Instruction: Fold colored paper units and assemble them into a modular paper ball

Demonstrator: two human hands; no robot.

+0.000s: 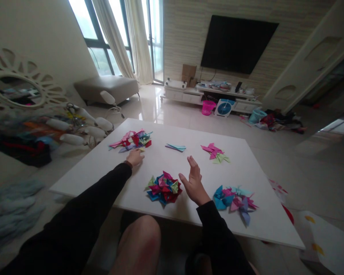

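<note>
My left hand (135, 157) reaches across the white table (189, 217) and rests palm down at the near edge of a pile of folded coloured papers (133, 139); its fingertips are hidden from me. My right hand (192, 182) hovers edge-on above the table with fingers stretched apart, holding nothing. It sits just right of a heap of folded paper pieces (164, 187) in red, blue, green and pink. Another heap in blue, pink and purple (235, 198) lies right of that hand. Two light blue pieces (176, 147) and a pink and green group (215, 152) lie farther back.
My bare knee (139, 240) is below the table's near edge. A white ornate mirror (17, 91) and white lamp arms (83, 130) stand left. A grey couch (109, 87), a TV (236, 44), a low cabinet (212, 95), a pink bucket (208, 107) and a fan (225, 107) are beyond.
</note>
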